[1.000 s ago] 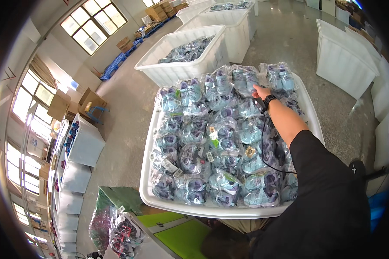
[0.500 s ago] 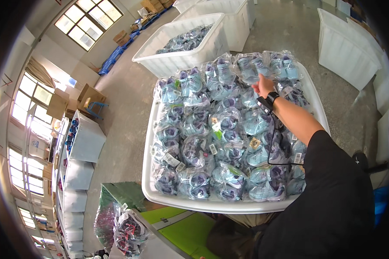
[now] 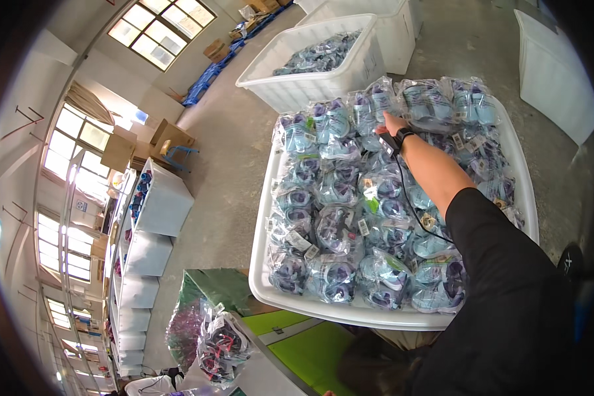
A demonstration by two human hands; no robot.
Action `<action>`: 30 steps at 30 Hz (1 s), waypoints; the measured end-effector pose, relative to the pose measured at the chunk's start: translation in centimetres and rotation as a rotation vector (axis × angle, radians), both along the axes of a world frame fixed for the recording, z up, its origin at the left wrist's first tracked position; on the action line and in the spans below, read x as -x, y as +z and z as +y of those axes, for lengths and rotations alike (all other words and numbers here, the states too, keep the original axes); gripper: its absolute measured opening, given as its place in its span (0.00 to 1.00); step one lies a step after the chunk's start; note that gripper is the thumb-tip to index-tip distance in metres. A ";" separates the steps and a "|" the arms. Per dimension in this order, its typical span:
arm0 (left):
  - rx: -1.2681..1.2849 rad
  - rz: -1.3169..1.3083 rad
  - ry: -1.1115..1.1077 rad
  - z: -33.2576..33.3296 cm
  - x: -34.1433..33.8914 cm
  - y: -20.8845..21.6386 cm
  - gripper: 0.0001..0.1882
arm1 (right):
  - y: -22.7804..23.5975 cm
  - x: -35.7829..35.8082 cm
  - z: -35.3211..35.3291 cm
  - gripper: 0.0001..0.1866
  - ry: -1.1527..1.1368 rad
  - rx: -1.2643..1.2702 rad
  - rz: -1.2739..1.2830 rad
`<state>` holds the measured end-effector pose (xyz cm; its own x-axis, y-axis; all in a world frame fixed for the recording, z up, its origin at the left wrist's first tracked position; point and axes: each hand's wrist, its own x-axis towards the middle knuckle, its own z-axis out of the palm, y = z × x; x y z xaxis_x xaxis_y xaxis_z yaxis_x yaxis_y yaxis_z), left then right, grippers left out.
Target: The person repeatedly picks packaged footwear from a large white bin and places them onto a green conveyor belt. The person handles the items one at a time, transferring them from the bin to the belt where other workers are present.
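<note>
My right hand (image 3: pixel 392 125) reaches over the back part of a wide white tub (image 3: pixel 261 264) filled with pairs of light-blue and purple shoes in clear plastic bags (image 3: pixel 336 228). Its fingers are curled against the near side of a bagged pair of shoes (image 3: pixel 379 99) in the back row; whether they pinch the plastic is hidden. Around that wrist are a black band (image 3: pixel 403 134) and a small dark device (image 3: pixel 389 143) with a cable running back along my arm. A small skin-coloured patch at the bottom edge may be my left hand (image 3: pixel 329 393); its fingers do not show.
Behind stands another white tub (image 3: pixel 310 82) heaped with bagged shoes. More white bins (image 3: pixel 155 204) line the left side, and one (image 3: pixel 558 79) is at the far right. Near the lower left lie bagged dark shoes (image 3: pixel 221 350), a green box (image 3: pixel 218 290) and bright yellow-green fabric (image 3: pixel 317 356).
My right hand has moved left along the back row, from the fourth bagged pair to the third. The view has turned, shifting the whole scene to the right.
</note>
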<state>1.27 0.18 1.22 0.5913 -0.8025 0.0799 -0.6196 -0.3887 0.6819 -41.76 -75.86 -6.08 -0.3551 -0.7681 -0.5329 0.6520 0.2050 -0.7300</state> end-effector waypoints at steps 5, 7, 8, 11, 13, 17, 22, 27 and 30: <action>-0.002 -0.019 -0.026 0.0 0.1 0.2 0.11 | -0.2 0.3 1.0 0.19 -0.183 0.043 0.017; -0.009 -0.018 -0.009 -0.3 0.4 0.5 0.11 | -0.4 0.1 1.6 0.19 -0.278 0.056 0.015; -0.011 -0.017 -0.001 -0.4 0.7 0.6 0.10 | -0.4 0.0 1.8 0.19 -0.285 0.071 0.026; -0.019 -0.024 0.004 -1.0 1.0 1.2 0.10 | -0.3 0.2 2.2 0.20 -0.137 0.052 0.090; -0.019 -0.026 0.002 -1.3 1.1 1.5 0.10 | -0.1 0.5 2.6 0.20 -0.019 0.029 0.119; -0.013 -0.041 -0.007 -1.5 1.4 2.1 0.09 | 0.6 0.0 3.6 0.20 0.041 -0.001 0.065; 0.008 -0.032 0.003 -1.6 1.7 2.4 0.08 | 2.3 -3.7 6.9 0.18 0.384 -0.009 -0.023; -0.002 0.043 0.020 -1.2 1.6 2.5 0.08 | 6.5 -11.3 16.2 0.12 0.845 0.095 -0.082; 0.020 0.083 -0.001 -1.2 1.4 2.2 0.10 | 8.4 -15.7 23.7 0.12 1.108 0.202 -0.055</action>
